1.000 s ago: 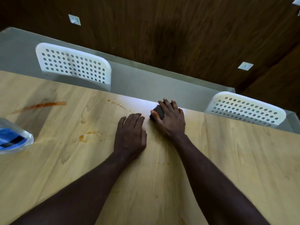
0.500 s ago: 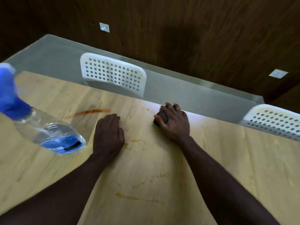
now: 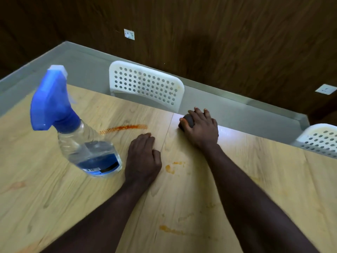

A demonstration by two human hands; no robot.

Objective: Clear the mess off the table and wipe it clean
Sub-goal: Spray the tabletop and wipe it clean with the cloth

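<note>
My right hand (image 3: pixel 201 129) grips a dark sponge (image 3: pixel 187 121) and presses it on the light wooden table (image 3: pixel 54 198) near the far edge. Palm down, my left hand (image 3: pixel 143 158) rests on the table, fingers slightly bent, holding nothing. An orange-red streak (image 3: pixel 125 128) lies just beyond my left hand. Smaller orange smears sit between my forearms (image 3: pixel 170 168) and nearer to me (image 3: pixel 169 230). A clear spray bottle (image 3: pixel 82 143) with a blue trigger head stands left of my left hand.
Two white perforated chair backs stand at the table's far side, one (image 3: pixel 145 84) behind the streak and one (image 3: pixel 321 139) at the right. Grey floor and a dark wood-panelled wall with sockets lie beyond.
The view swung left, bringing the whole spray bottle into sight. Both hands shifted left along the table; my right hand keeps the sponge at the far edge, and my left hand's fingers have curled a little.
</note>
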